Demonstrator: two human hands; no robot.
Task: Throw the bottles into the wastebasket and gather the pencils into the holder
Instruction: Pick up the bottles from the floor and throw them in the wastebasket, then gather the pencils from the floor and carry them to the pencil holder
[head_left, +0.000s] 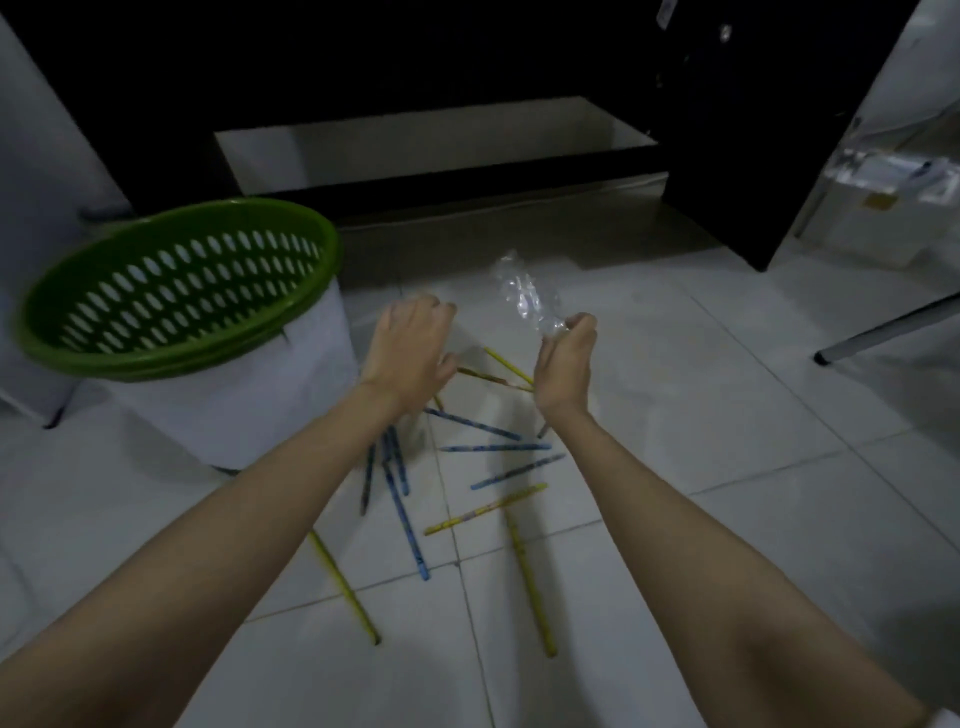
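My right hand (566, 358) grips a crumpled clear plastic bottle (527, 296) by one end, held above the floor. My left hand (410, 348) hovers beside it with curled fingers and nothing visible in it. Below both hands several blue pencils (405, 519) and yellow pencils (530, 582) lie scattered on the tiled floor. The green perforated wastebasket (176, 358) stands to the left of my left hand, tilted toward me, with a white outer side. No pencil holder shows.
A black cabinet or desk (727, 130) rises behind the pencils. A metal chair leg (883, 332) slants in at the right. A white box with clutter (878, 208) sits at the far right. A grey surface borders the left edge.
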